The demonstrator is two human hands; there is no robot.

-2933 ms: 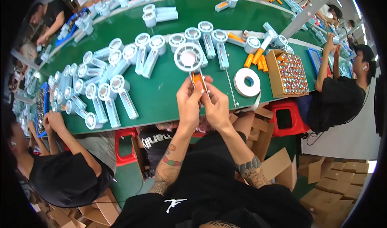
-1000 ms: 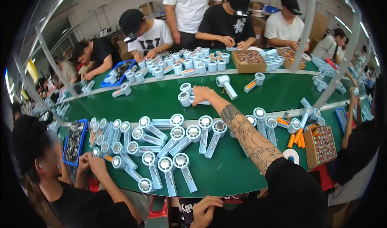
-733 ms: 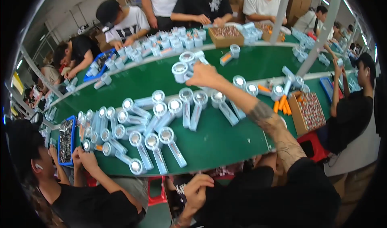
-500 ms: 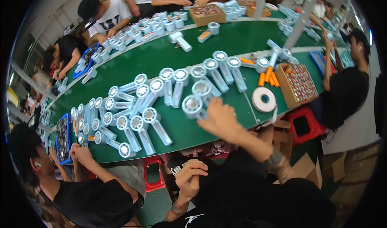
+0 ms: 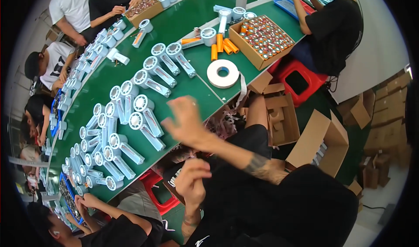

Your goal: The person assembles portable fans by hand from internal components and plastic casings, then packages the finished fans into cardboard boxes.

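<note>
My right hand (image 5: pixel 187 121) hovers over the green table near its front edge, fingers apart and somewhat blurred, with nothing seen in it. Just left of it lie light-blue handheld fan bodies (image 5: pixel 150 124) with round slotted heads and long open handles. My left hand (image 5: pixel 192 181) is closed in front of my body, below the table edge; whatever its curled fingers hold, if anything, is hidden. Beyond my right hand, a white tape roll (image 5: pixel 213 79) lies flat, its loose end hanging over the edge. Several orange battery cells (image 5: pixel 219 44) lie behind it.
A cardboard box of orange cells (image 5: pixel 248 48) stands at the table's right. Open cartons (image 5: pixel 305 142) and a red stool (image 5: pixel 301 83) are on the floor at right. Co-workers sit along the tables; one (image 5: pixel 122 225) at near left works beside a blue tray (image 5: pixel 70 199).
The view has swung to the right. My right hand has come away from the fan bodies it was touching, and those now lie beside the others. My left hand stays closed.
</note>
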